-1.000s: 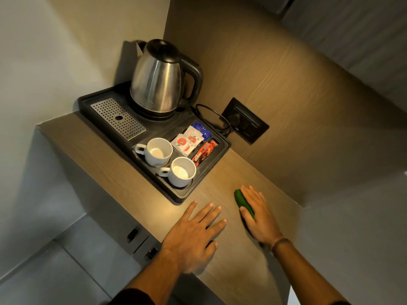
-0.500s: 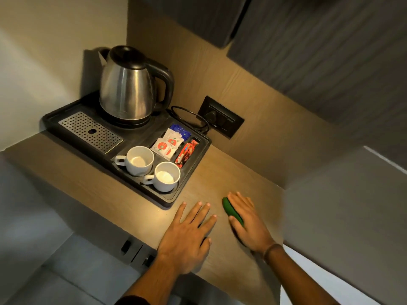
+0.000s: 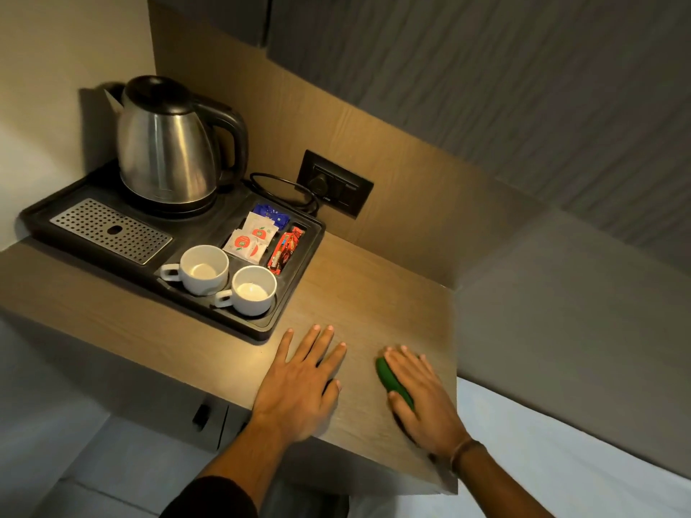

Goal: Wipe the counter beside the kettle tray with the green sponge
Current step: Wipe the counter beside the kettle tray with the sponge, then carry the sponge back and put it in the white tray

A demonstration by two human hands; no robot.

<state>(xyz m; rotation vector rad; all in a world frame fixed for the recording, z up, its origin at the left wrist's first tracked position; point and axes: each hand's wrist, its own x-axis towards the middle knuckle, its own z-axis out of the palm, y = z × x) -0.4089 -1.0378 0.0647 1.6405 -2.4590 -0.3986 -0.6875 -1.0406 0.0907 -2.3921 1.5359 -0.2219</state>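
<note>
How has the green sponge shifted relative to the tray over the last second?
Cannot tell. The green sponge sits about as far right of the tray corner as before, under the right hand; mostly the camera moved.

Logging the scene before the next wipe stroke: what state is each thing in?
green sponge: pressed flat under the right hand
left hand: flat on the counter, holding nothing
kettle: upright on the tray, lid shut
two cups: upright
plug: in the wall socket
</note>
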